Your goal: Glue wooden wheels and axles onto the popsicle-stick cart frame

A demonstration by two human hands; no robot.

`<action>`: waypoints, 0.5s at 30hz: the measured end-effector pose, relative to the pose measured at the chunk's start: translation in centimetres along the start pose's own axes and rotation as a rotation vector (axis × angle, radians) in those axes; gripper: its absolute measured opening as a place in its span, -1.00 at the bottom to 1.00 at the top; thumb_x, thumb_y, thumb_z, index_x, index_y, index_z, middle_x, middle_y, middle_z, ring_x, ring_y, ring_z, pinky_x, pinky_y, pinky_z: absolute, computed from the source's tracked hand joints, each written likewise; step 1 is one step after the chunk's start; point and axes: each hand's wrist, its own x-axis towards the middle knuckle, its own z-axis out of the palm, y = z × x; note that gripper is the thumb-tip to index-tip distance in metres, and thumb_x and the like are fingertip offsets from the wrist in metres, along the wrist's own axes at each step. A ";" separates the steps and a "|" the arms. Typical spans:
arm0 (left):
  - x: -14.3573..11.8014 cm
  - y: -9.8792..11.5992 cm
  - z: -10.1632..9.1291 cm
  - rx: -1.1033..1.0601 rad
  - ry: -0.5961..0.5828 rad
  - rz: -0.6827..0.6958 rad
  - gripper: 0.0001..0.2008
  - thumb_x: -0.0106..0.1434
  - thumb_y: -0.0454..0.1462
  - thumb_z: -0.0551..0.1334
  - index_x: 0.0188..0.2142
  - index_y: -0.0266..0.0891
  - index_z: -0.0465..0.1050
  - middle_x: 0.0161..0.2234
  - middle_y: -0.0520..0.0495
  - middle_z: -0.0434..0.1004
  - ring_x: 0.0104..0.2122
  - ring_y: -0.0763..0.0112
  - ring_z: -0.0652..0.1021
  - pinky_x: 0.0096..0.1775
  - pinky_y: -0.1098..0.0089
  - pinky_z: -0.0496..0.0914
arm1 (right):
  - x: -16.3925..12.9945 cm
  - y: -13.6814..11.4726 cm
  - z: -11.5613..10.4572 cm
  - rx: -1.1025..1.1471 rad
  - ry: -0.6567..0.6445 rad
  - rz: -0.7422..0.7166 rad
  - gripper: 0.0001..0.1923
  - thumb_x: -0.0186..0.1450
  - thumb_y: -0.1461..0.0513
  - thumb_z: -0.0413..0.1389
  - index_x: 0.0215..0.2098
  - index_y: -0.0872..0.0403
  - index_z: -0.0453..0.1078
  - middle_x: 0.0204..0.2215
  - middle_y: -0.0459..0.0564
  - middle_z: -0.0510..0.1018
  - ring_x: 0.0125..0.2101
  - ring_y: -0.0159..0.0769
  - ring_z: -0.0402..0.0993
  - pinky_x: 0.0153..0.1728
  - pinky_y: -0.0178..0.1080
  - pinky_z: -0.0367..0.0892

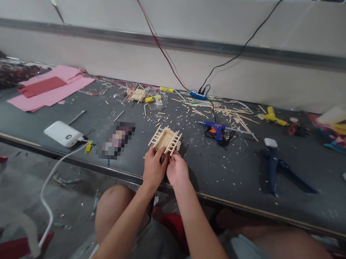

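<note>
Both forearms angled inward, left hand (154, 168) and right hand (177, 170) each in pinching grip on stick frame (165, 139).

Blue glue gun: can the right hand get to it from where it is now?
Probably yes. The glue gun lies in the open to the right of the stick frame, and only scattered stick bits lie between it and the right hand.

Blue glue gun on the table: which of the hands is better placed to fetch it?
The right hand, probably. The blue glue gun lies to the right of the stick frame, on that hand's side. The left hand would have to cross over the frame. Both hands touch the frame's near edge.
</note>
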 end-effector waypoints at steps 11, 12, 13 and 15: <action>0.2 0.4 0.1 0.109 -0.024 0.017 -0.67 0.23 -0.19 0.10 -0.03 -0.17 0.37 -0.02 -0.24 0.30 -0.04 0.11 0.37 -0.04 0.14 0.28 | -6.1 -4.8 -4.0 -0.157 0.014 -0.068 -0.85 0.08 0.28 0.17 -0.33 0.08 0.39 -0.29 0.01 0.59 -0.15 -0.24 0.49 0.00 -0.11 0.27; 0.3 0.4 0.1 0.124 -0.027 0.017 -0.67 0.22 -0.19 0.10 -0.02 -0.17 0.37 -0.01 -0.24 0.30 -0.04 0.10 0.37 -0.04 0.14 0.28 | -6.4 -5.7 -4.7 -0.202 0.018 -0.103 -0.85 0.08 0.27 0.18 -0.34 0.08 0.39 -0.32 0.00 0.59 -0.18 -0.24 0.50 -0.01 -0.10 0.27; 0.4 0.5 0.1 0.137 -0.031 0.017 -0.67 0.22 -0.19 0.11 -0.02 -0.16 0.37 -0.01 -0.25 0.30 -0.03 0.09 0.37 -0.04 0.13 0.28 | -6.6 -6.7 -5.4 -0.252 0.034 -0.143 -0.85 0.08 0.26 0.18 -0.34 0.08 0.39 -0.34 -0.02 0.59 -0.21 -0.24 0.51 -0.03 -0.10 0.29; 0.5 0.5 0.1 0.159 -0.043 0.016 -0.67 0.22 -0.19 0.11 -0.02 -0.14 0.37 0.00 -0.25 0.30 -0.04 0.08 0.38 -0.06 0.12 0.28 | -6.6 -8.7 -6.9 -0.354 0.096 -0.237 -0.83 0.06 0.24 0.19 -0.35 0.08 0.39 -0.41 -0.05 0.59 -0.28 -0.25 0.53 -0.10 -0.08 0.34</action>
